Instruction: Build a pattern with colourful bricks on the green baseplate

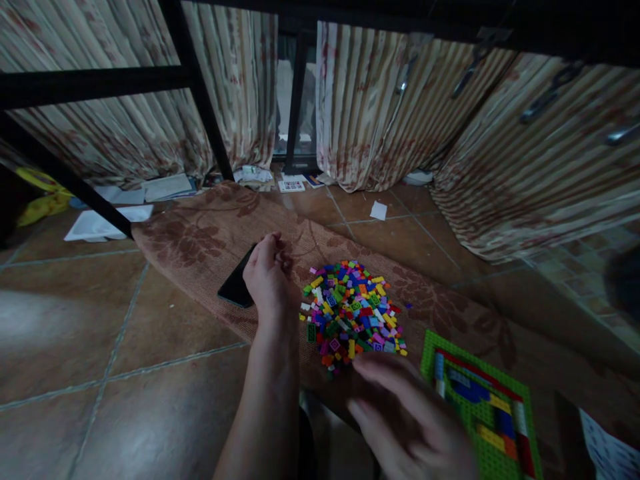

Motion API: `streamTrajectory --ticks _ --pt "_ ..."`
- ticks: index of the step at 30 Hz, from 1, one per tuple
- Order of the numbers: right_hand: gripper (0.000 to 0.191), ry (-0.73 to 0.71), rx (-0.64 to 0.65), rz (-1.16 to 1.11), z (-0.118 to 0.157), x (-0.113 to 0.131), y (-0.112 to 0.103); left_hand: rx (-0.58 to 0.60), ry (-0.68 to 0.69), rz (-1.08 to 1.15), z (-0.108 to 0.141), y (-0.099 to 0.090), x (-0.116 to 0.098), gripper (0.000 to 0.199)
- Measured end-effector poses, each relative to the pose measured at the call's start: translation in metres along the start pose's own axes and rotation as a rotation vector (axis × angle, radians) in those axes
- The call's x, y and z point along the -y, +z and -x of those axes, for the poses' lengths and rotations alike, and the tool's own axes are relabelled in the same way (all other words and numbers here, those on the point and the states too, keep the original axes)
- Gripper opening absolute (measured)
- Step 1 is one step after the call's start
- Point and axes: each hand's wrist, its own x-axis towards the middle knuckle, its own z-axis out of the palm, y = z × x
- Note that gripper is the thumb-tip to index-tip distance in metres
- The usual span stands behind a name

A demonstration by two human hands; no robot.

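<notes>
My left hand (pixel 271 275) is curled closed above a dark phone (pixel 237 285) lying on the patterned brown cloth. Whatever its fingers may hold is hidden. To the right of that hand lies a loose heap of small coloured toy bricks (pixel 354 308). My right hand (pixel 413 417), blurred, hangs at the near side of the heap with thumb and fingers apart and nothing visible between them. Just beyond it is a green baseplate (pixel 429 357), partly covered by the hand. Rows of red, white, blue, yellow and orange bricks stand on the plate.
The cloth (pixel 200 233) covers a long, narrow surface. A printed sheet (pixel 613 440) lies at the lower right. Around it is a tiled floor (pixel 165 320) with a white tray (pixel 103 225) and papers. A dark metal frame (pixel 207 120) rises at the left, before striped curtains (pixel 370 107).
</notes>
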Motion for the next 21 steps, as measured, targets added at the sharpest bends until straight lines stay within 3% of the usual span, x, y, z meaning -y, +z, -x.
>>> streamTrajectory --ticks 4,8,21 --pt "0.045 -0.241 0.082 0.475 -0.002 -0.022 0.041 -0.024 0.001 0.032 -0.002 -0.002 -0.002 0.023" --pt "0.048 -0.348 0.134 0.640 -0.012 -0.052 0.071 -0.043 0.006 0.050 -0.002 -0.001 -0.003 0.023" --pt "0.023 -0.459 0.026 0.661 -0.070 -0.084 0.057 -0.040 0.048 0.022 -0.005 -0.003 -0.002 0.021"
